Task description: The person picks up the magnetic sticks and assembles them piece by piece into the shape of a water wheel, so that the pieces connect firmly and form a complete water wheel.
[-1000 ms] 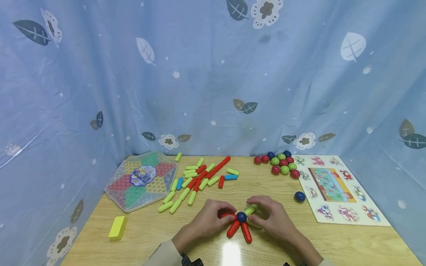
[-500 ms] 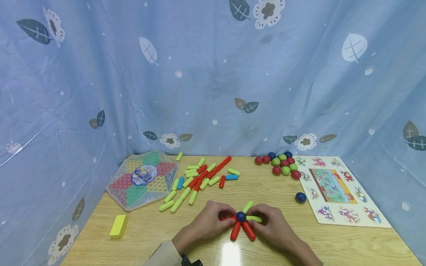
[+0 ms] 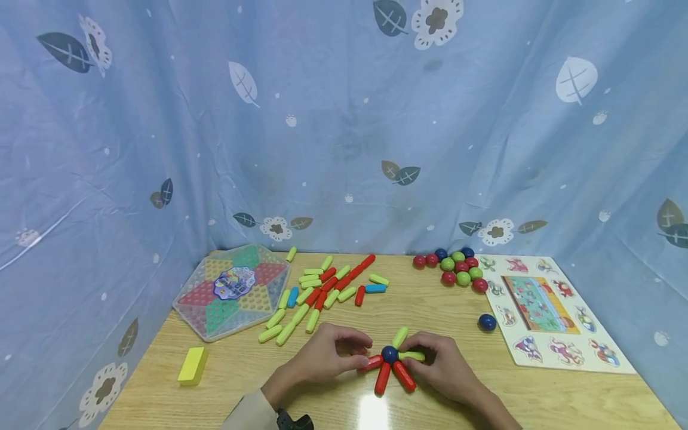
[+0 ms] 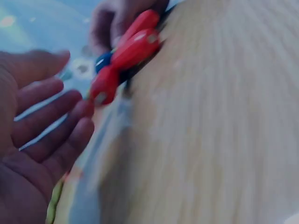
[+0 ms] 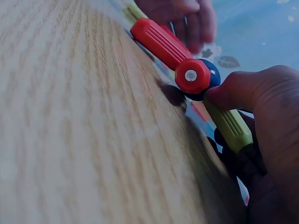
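On the table, a dark blue ball (image 3: 390, 355) sits at the centre of a star of magnetic building rods, with three red rods (image 3: 383, 378) and two yellow-green rods attached. My right hand (image 3: 443, 364) pinches the right-hand yellow-green rod (image 5: 229, 122) close to the ball, thumb on the near side. To the left of the star, my left hand (image 3: 333, 352) has its fingers loosely spread beside the leftmost red rod (image 3: 372, 362). The left wrist view shows nothing held in that hand, its fingertips near the rod's end.
Many loose yellow-green, red and blue rods (image 3: 317, 298) lie behind the left hand. A hexagonal board (image 3: 236, 319) and a yellow block (image 3: 192, 366) are at left. Coloured balls (image 3: 462, 278), a lone blue ball (image 3: 487, 322) and a picture puzzle board (image 3: 543, 352) are at right.
My left hand has let go of the leftmost red rod and drawn slightly left. My right hand shifted its hold, and both yellow-green rods now show more plainly. The star has turned a little.
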